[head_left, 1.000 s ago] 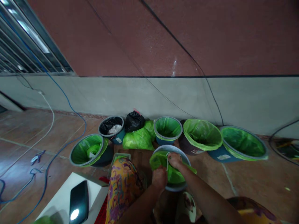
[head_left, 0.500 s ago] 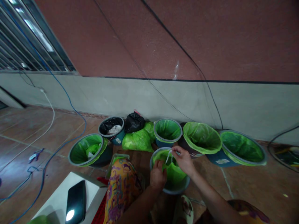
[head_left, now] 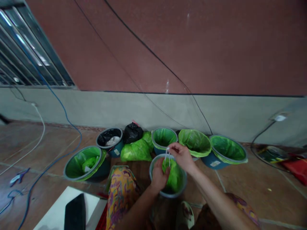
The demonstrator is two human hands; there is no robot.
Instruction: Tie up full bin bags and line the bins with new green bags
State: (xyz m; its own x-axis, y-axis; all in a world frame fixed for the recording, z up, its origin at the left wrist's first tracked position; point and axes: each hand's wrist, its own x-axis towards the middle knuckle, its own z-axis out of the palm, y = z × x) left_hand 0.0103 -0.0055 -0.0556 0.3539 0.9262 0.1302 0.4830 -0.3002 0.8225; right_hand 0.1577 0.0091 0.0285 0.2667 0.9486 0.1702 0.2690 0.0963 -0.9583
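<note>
In front of me stands a bucket (head_left: pixel 183 188) with a grey rim, and a green plastic bag (head_left: pixel 176 179) is bunched inside it. My right hand (head_left: pixel 184 157) pinches a white drawstring (head_left: pixel 167 154) at the bag's top and holds it above the far rim. My left hand (head_left: pixel 160 175) is over the bucket's left side, its fingers closed on the green bag's edge just below the string. Part of the bag is hidden behind the left hand.
Along the wall stand a green-lined bucket (head_left: pixel 164 138), others to its right, and a black-lined bucket (head_left: pixel 112 152). A black bag (head_left: pixel 132 133) and a filled green bag (head_left: pixel 136 150) lie between. A phone (head_left: pixel 75 212) rests on a white box (head_left: pixel 57 207); a blue cable (head_left: pixel 56 159) crosses the floor.
The green bag's upper edge has come away from the bucket's left rim and is gathered between my hands. My left hand has closed in on the bag near the string. The view has shifted.
</note>
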